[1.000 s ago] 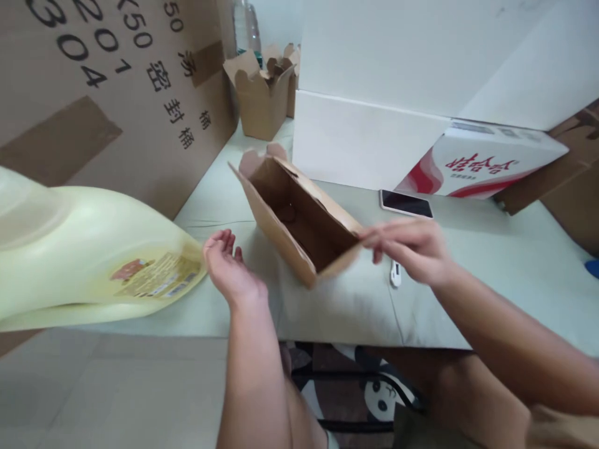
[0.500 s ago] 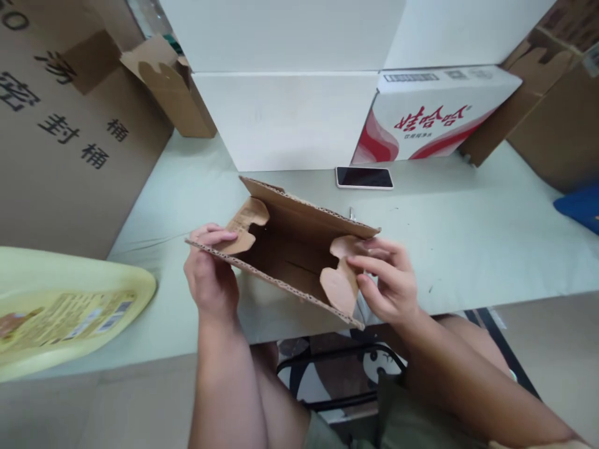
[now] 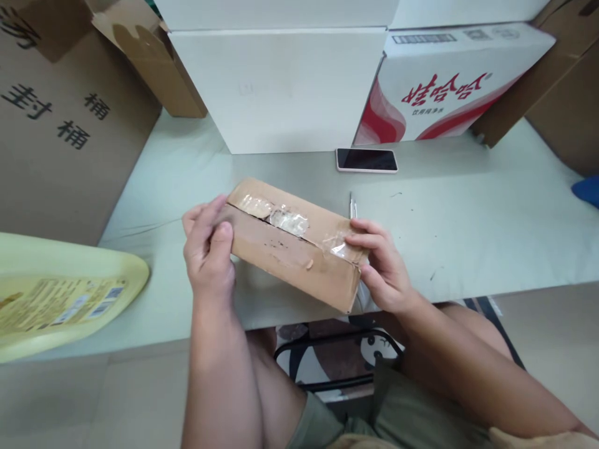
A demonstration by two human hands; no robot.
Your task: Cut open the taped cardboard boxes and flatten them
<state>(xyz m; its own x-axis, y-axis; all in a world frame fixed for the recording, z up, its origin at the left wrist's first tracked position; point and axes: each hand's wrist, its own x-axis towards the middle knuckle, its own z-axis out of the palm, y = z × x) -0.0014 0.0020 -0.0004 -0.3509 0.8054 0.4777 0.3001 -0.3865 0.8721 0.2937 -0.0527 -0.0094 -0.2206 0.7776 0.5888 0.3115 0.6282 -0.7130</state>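
A small brown cardboard box (image 3: pixel 299 255) with its flaps folded shut and old clear tape across the seam is held over the near edge of the pale green table (image 3: pixel 468 231). My left hand (image 3: pixel 208 249) grips its left end, thumb pressed on the top flap. My right hand (image 3: pixel 381 268) grips the right end, fingers along the taped corner. Both hands are closed on the box.
A black phone (image 3: pixel 366 159) lies behind the box, with a small pen-like tool (image 3: pixel 352 204) near it. A white box (image 3: pixel 285 81) and a red-and-white carton (image 3: pixel 444 81) stand at the back. A large brown carton (image 3: pixel 60 118) and a yellow jug (image 3: pixel 60 293) are on the left.
The box stood open with only my right hand on it. My left hand took hold, both hands folded the flaps in, and the box is now shut with the taped side up.
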